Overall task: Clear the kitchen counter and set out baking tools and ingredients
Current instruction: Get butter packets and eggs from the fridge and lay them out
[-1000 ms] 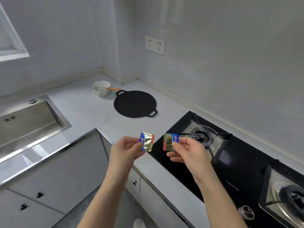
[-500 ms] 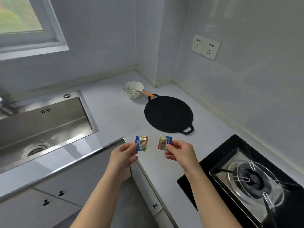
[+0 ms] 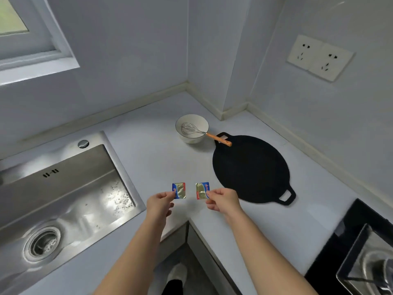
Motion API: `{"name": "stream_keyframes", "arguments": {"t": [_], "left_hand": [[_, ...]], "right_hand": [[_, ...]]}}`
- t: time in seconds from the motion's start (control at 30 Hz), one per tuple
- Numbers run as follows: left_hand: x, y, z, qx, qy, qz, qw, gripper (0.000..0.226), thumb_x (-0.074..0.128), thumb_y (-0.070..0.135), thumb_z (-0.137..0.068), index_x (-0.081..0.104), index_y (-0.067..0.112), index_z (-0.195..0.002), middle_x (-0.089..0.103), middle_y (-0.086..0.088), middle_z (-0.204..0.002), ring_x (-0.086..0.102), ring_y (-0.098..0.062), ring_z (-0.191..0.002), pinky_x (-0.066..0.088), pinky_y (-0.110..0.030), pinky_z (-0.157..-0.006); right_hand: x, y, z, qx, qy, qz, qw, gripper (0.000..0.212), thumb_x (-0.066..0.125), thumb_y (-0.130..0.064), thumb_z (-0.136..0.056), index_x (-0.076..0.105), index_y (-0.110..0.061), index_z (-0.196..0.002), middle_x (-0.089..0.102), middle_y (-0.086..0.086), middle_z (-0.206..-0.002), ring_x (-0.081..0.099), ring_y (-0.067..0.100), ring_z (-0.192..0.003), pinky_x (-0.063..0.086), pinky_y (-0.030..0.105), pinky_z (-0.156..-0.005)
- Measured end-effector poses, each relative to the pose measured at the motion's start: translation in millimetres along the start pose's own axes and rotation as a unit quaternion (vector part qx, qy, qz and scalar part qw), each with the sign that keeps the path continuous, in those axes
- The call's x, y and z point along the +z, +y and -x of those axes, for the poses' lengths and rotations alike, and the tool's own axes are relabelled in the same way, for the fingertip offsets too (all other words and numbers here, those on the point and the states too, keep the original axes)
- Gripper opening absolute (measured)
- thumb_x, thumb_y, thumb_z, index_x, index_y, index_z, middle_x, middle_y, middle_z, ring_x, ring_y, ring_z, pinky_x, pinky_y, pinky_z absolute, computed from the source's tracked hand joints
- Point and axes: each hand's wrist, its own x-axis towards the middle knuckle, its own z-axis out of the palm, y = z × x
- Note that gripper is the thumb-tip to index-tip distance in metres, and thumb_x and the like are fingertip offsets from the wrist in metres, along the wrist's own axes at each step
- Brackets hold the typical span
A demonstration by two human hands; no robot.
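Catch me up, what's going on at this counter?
A person holds two small gold-and-blue foil packets over the white corner countertop: the left hand pinches the left foil packet, the right hand the right foil packet. Behind sit a white bowl holding a wire whisk with an orange handle, and a flat round black pan.

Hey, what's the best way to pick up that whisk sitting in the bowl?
Take the whisk by its orange handle, coming from above on the pan side. The handle sticks out past the rim of the bowl and is fully exposed, while the wire head lies down inside the bowl. Close the fingers across the handle.
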Motion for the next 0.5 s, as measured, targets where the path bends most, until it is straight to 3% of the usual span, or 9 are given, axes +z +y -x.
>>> {"name": "stream_keyframes", "arguments": {"t": [0.13, 0.23, 0.37, 0.5], "left_hand": [[-8, 30, -63, -0.007, -0.007, -0.069, 0.998, 0.019, 0.064, 0.009, -0.085, 0.066, 0.012, -0.067, 0.053, -0.004, -0.056, 0.043, -0.016, -0.050, 0.033, -0.023, -0.049], [-11, 46, -99, -0.005, -0.003, -0.136, 0.991, 0.024, 0.062, 0.012, -0.084, 0.066, 0.014, -0.060, 0.049, 0.002, -0.039, 0.042, -0.015, -0.045, 0.035, -0.024, -0.051], [-8, 56, -114, 0.030, -0.015, -0.213, 0.976, 0.017, 0.062, 0.014, -0.084, 0.068, 0.009, -0.069, 0.057, -0.003, -0.049, 0.049, -0.012, -0.043, 0.038, -0.020, -0.047], [-7, 56, -117, 0.069, -0.017, -0.267, 0.961, 0.014, 0.062, 0.016, -0.084, 0.069, 0.007, -0.076, 0.063, -0.003, -0.052, 0.054, -0.007, -0.044, 0.038, -0.019, -0.045]], "right_hand": [[47, -24, -46, 0.030, 0.019, 0.060, 0.998, 0.013, 0.064, -0.012, -0.087, 0.061, -0.008, -0.075, 0.053, 0.005, -0.066, 0.045, 0.016, -0.055, 0.042, 0.024, -0.049], [72, -37, -75, 0.045, 0.031, 0.104, 0.993, 0.014, 0.062, -0.014, -0.085, 0.057, -0.010, -0.073, 0.045, 0.006, -0.062, 0.037, 0.018, -0.052, 0.032, 0.025, -0.047], [84, -42, -96, 0.068, 0.043, 0.164, 0.983, 0.027, 0.061, -0.015, -0.085, 0.048, -0.015, -0.061, 0.034, 0.002, -0.053, 0.026, 0.016, -0.047, 0.023, 0.024, -0.046], [87, -40, -103, 0.086, 0.063, 0.209, 0.972, 0.030, 0.063, -0.019, -0.083, 0.049, -0.015, -0.057, 0.041, 0.000, -0.052, 0.034, 0.015, -0.046, 0.027, 0.023, -0.046]]}}
